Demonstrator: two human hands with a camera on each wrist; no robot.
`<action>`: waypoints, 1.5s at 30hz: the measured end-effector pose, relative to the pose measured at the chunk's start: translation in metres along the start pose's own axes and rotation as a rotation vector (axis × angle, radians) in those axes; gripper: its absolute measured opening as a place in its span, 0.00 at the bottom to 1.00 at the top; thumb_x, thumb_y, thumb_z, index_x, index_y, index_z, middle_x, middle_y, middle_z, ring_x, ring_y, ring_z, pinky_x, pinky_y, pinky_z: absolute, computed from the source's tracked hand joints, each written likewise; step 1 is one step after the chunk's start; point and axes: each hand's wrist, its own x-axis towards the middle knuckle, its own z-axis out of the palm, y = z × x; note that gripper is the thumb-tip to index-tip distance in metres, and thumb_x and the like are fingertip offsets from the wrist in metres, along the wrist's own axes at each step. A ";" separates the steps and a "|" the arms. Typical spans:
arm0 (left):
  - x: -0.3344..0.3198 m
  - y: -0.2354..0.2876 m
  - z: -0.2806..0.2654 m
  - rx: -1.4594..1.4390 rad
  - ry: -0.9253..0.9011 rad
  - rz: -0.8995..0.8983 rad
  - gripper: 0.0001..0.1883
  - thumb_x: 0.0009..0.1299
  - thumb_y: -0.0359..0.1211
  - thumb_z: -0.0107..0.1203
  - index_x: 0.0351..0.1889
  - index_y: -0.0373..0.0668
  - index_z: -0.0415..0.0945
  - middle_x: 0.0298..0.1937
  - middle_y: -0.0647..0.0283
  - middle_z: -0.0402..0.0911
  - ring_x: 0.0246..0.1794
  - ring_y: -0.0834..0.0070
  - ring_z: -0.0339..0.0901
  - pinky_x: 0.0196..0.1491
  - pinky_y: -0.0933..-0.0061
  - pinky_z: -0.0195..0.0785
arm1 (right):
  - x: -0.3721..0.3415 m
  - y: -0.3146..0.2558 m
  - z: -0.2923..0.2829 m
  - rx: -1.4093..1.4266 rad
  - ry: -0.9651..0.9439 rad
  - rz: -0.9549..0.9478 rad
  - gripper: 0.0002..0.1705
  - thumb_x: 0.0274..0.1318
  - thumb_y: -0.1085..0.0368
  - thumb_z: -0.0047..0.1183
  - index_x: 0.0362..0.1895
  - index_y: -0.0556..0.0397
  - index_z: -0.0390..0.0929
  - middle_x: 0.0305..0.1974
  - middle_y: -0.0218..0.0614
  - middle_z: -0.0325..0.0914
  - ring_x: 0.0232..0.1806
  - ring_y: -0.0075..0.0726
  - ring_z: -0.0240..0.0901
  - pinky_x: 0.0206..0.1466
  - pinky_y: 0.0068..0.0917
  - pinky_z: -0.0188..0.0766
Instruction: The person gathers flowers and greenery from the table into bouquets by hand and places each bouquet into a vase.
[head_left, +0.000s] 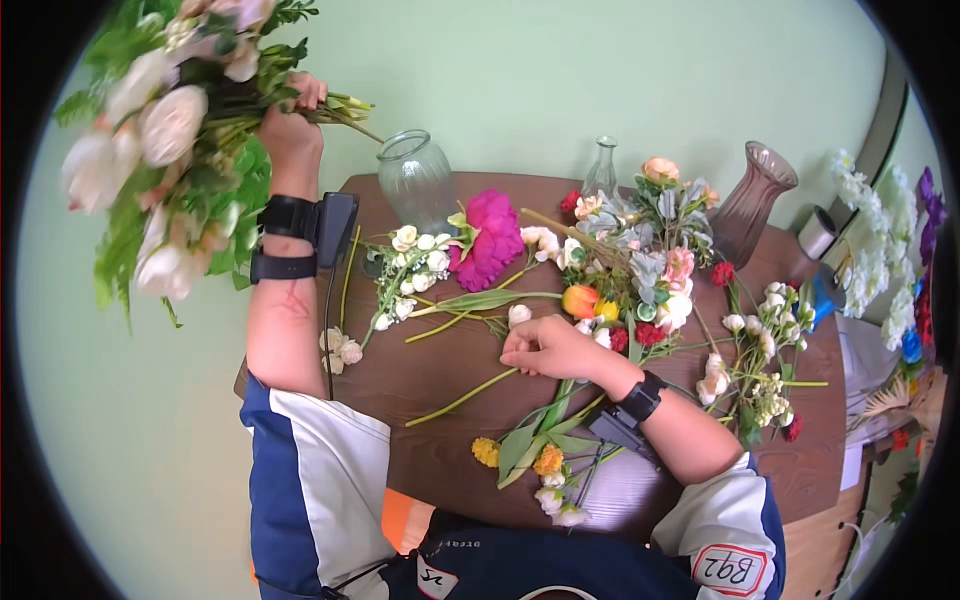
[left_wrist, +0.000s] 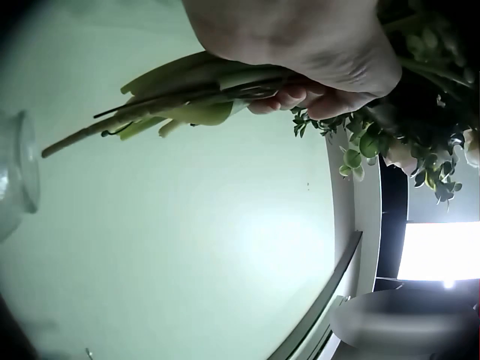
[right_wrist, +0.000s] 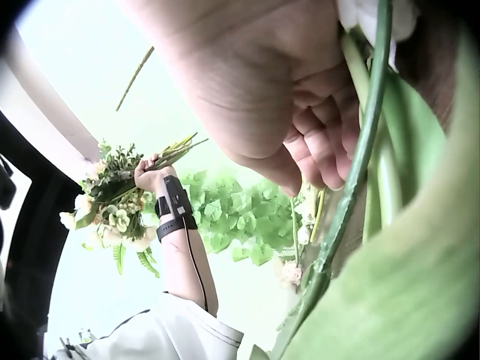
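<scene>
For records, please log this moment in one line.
Left hand: grips cream-flowered bouquet; right hand: above brown wooden table; wide clear glass vase: upright

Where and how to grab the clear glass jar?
Glass jar: I'd grip the neck just under the rim, right hand coming from the right, above the magenta flower. It stands upright, and the neck looks narrower than the body. The left hand is holding the bouquet, stems crowding the mouth's left.

The left grip [left_wrist: 300, 45] holds bundled stems [left_wrist: 187, 94], the longest tip [left_wrist: 56, 148] near a glass jar [left_wrist: 15, 172]; green leaves [left_wrist: 369, 142] extend opposite.
</scene>
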 end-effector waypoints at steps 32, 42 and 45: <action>-0.047 -0.106 -0.083 0.485 -0.246 -0.894 0.19 0.63 0.33 0.54 0.50 0.33 0.73 0.50 0.63 0.76 0.49 0.77 0.71 0.54 0.78 0.61 | 0.004 0.008 0.002 -0.169 0.048 -0.103 0.09 0.49 0.62 0.54 0.28 0.55 0.77 0.18 0.38 0.73 0.21 0.37 0.72 0.26 0.30 0.66; -0.022 -0.035 -0.069 0.890 -0.744 -0.793 0.37 0.53 0.44 0.67 0.59 0.39 0.65 0.56 0.63 0.71 0.57 0.73 0.64 0.62 0.72 0.54 | 0.004 0.005 0.000 -0.194 0.050 -0.103 0.09 0.49 0.62 0.54 0.28 0.55 0.77 0.19 0.38 0.74 0.21 0.40 0.73 0.26 0.31 0.66; -0.029 -0.039 -0.068 1.124 -0.771 -0.843 0.42 0.49 0.45 0.69 0.59 0.36 0.62 0.60 0.57 0.66 0.60 0.68 0.62 0.63 0.70 0.52 | 0.004 0.007 0.002 -0.186 0.053 -0.112 0.09 0.48 0.62 0.54 0.28 0.54 0.77 0.19 0.38 0.74 0.22 0.40 0.73 0.26 0.31 0.66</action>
